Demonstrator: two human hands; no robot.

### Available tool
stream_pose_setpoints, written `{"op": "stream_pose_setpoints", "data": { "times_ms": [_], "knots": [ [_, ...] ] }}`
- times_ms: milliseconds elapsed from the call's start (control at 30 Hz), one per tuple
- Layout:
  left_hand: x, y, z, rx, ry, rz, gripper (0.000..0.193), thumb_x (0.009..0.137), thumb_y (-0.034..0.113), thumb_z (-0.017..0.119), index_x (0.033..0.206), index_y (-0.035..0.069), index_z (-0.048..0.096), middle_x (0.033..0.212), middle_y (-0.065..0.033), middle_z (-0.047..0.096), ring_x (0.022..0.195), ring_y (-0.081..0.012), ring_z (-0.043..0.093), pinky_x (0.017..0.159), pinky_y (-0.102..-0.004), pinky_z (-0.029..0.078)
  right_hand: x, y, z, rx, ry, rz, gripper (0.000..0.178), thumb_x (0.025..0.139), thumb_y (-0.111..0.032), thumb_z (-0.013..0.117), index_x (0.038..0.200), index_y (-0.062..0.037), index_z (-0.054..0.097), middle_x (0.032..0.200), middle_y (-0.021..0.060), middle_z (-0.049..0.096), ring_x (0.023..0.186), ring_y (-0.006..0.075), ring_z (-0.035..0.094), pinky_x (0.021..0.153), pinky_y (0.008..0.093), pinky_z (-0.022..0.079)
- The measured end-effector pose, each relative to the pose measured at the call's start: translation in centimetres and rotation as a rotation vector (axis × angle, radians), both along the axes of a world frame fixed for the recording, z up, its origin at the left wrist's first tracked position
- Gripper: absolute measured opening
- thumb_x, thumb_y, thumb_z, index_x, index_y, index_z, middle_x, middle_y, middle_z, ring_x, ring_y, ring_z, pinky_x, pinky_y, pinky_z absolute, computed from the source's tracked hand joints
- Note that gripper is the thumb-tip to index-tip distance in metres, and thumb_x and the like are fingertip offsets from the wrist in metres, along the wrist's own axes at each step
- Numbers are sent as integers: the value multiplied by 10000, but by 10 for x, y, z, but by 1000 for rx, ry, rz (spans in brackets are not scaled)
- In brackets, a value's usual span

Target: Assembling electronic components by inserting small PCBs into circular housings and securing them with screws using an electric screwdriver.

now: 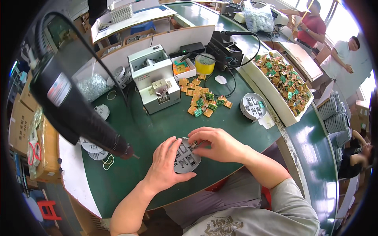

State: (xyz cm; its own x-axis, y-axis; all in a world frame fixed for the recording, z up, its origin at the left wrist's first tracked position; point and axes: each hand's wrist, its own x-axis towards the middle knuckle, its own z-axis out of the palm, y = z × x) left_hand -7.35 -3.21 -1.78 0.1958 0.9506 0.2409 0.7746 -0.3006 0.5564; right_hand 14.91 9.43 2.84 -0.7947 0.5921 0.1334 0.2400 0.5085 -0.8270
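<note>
A round grey plastic housing (186,160) with raised inner fittings lies low over the green bench in front of me. My left hand (163,167) wraps its left side, thumb at the near rim and fingers at the far rim. Above its far right part, my right hand (220,145) has thumb and fingertips closed together. Something small shows between those fingertips, too covered to make out. Left of my hands hangs a black electric screwdriver (84,112), its bit pointing toward the housing. Beyond my hands lies a loose pile of small circuit boards (202,100).
A screw feeder (155,84) stands behind, with a yellow roll (204,65) and a black control box (226,53) to its right. More round housings (254,106) sit right, beside a long white box (298,118) of circuit boards. Discs (92,146) lie left. Other people are farther off.
</note>
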Motion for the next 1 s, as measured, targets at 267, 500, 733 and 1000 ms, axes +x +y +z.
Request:
{"op": "stream_pose_setpoints", "data": {
  "times_ms": [267,500,733,1000],
  "knots": [
    [-4,3,-1,-6,-43,14,1128,656,424,942,1547,18,383,1542,-198,401,1365,-369,459,1168,-468,366,5,-5,16,-8,-71,5,338,865,-24,767,1194,-58,694,1191,77,703,991,222,678,827,329,579],
    [-2,3,0,17,-97,11,1101,665,378,929,1550,23,379,1531,-194,409,1360,-364,465,1160,-468,371,10,6,3,367,-24,152,389,837,-52,797,1209,-67,685,1177,73,707,1072,266,665,904,377,569],
    [-3,1,-3,129,-70,-15,1065,685,349,909,1554,46,373,1532,-196,399,1357,-367,463,1152,-482,370,1,5,4,521,-66,217,384,811,-112,821,1172,-80,695,1167,45,710,1129,259,642,1033,420,506],
    [-2,1,-1,143,-37,-25,1066,700,362,897,1564,55,353,1536,-203,388,1370,-376,449,1156,-485,363,-3,3,10,574,-178,213,361,810,-154,824,1143,-92,699,1171,26,702,1136,247,630,1100,434,454]
  ]
}}
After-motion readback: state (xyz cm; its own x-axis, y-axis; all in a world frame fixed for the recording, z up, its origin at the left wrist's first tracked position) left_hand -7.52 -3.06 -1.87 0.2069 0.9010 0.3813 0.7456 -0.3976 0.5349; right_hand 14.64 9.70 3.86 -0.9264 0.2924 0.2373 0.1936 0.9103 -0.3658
